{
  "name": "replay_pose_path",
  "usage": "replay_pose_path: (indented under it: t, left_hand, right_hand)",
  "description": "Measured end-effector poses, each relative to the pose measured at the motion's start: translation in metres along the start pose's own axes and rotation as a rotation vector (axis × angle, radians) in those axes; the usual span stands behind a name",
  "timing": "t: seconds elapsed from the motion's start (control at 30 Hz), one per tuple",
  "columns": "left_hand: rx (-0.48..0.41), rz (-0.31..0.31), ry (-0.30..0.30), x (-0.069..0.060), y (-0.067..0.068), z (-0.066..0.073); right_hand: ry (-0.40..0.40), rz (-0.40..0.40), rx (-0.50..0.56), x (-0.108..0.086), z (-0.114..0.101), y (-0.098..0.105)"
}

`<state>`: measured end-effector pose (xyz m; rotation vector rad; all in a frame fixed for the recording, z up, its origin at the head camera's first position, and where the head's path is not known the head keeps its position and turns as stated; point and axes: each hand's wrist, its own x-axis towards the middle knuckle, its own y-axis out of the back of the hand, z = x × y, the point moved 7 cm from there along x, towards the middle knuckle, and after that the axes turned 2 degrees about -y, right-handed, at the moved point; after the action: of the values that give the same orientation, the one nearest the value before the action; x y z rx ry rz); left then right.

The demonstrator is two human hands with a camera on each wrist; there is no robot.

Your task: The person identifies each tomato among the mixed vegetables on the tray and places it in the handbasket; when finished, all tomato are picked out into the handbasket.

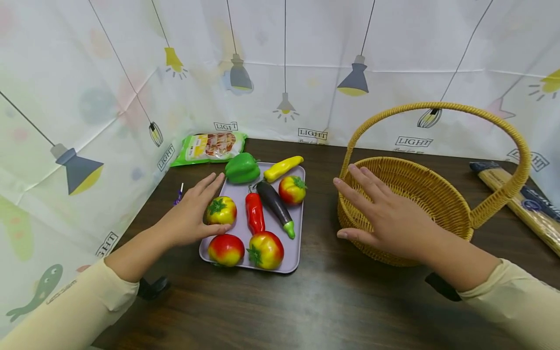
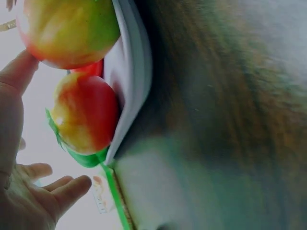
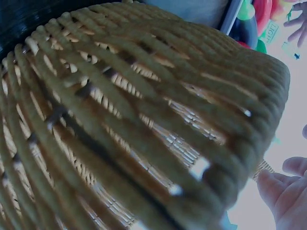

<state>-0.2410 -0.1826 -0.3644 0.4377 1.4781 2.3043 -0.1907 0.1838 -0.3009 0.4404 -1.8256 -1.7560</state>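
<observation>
A left hand (image 1: 188,214), fingers extended and gripping nothing, reaches the 9 o'clock edge of a smooth lilac tray (image 1: 239,190), beside a round red-and-yellow tomato (image 1: 223,211). A glossy, blocky green bell pepper (image 1: 242,168) sits at the tray's 11 o'clock, a slender yellow pepper (image 1: 283,168) at 1. Rightward, a right hand (image 1: 385,216), spread wide and holding nothing, hovers by the 8 o'clock side of a woven, arch-handled wicker basket (image 1: 420,176).

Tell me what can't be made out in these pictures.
Head: near rim of the basket, partly hidden by the right hand.
Head: purple item, too small to identify.
Head: long pack, cut off by right edge.
Left wrist: upper tomato, cut off by top edge.
Right wrist: right hand, cut off by right edge.
</observation>
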Motion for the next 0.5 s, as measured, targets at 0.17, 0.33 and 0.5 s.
replay_pose_path:
  t: [0.17, 0.33, 0.5]
  left_hand:
    - [-0.079, -0.011, 0.022, -0.007, 0.000, -0.007]
    - [-0.157, -0.024, 0.048, -0.015, -0.002, -0.015]
    - [-0.206, -0.045, 0.086, -0.021, -0.005, -0.024]
  right_hand:
    - [0.005, -0.012, -0.014, 0.003, -0.004, -0.001]
    - [0.022, -0.013, -0.022, 0.006, -0.008, -0.002]
    - [0.032, 0.000, -0.014, 0.009, -0.011, -0.003]
